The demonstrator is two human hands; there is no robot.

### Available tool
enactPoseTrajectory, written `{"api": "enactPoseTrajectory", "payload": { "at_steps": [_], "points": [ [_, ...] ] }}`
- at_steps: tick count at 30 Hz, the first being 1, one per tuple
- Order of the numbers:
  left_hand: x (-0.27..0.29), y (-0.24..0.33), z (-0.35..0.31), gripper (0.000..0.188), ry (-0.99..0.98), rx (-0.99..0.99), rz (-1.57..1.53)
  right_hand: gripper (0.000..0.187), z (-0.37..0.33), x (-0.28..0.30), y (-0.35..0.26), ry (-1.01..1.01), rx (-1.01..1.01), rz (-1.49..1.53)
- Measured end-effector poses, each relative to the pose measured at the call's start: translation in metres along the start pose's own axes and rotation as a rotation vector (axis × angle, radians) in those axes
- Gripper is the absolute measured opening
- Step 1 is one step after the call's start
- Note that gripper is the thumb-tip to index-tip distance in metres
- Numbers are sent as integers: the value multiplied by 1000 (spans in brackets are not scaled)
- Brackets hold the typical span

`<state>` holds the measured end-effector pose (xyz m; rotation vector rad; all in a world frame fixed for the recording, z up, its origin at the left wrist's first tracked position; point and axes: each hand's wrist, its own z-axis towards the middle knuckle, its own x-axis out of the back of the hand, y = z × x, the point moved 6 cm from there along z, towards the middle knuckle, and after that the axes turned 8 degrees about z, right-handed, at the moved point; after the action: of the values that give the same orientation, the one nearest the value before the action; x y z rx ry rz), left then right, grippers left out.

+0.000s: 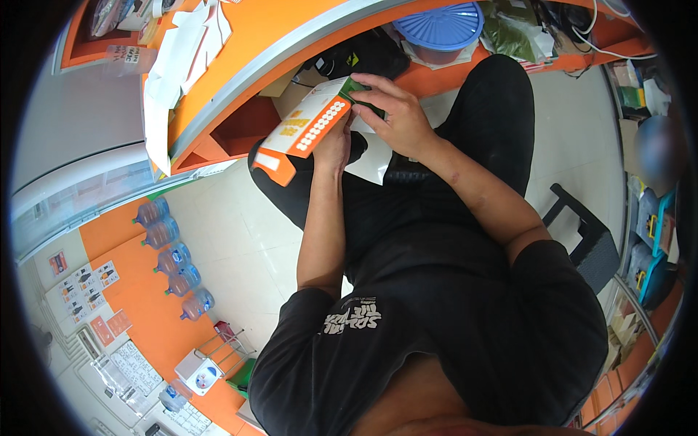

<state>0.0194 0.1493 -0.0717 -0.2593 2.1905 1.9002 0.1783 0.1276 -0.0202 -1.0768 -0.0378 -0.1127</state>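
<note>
A cardboard box, white and orange with yellow and white print, is held tilted above my lap. Its orange end flap hangs out at the lower left, while the opposite end is dark green. My left hand grips the box from beneath, with most of its fingers hidden behind it. At the green end, my right hand has its fingers and thumb on the box. Below the hands, a white sheet-like piece shows over my lap; what it belongs to I cannot tell.
An orange desk with a grey edge curves ahead, with white paper pieces on it. On the shelf beneath stand a blue-lidded tub and a black bag. Large water bottles line the left; a black chair stands right.
</note>
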Motion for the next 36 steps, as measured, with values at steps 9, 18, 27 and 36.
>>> {"api": "enactPoseTrajectory", "payload": {
  "at_steps": [9, 18, 27, 36],
  "points": [
    [-16, 25, -5, 35, 89, -142, 342, 29, -8, -8, 16, -158, -132, 137],
    [-39, 11, -22, 18, -147, -593, 1297, 56, -1, -16, 9, -227, -179, 32],
    [-47, 21, -27, 11, -334, -160, 1228, 20, 1, 3, 26, 48, 16, -129],
    [-3, 58, -7, 31, 57, 135, 114, 29, 2, 1, -7, -60, 163, -266]
  ]
}}
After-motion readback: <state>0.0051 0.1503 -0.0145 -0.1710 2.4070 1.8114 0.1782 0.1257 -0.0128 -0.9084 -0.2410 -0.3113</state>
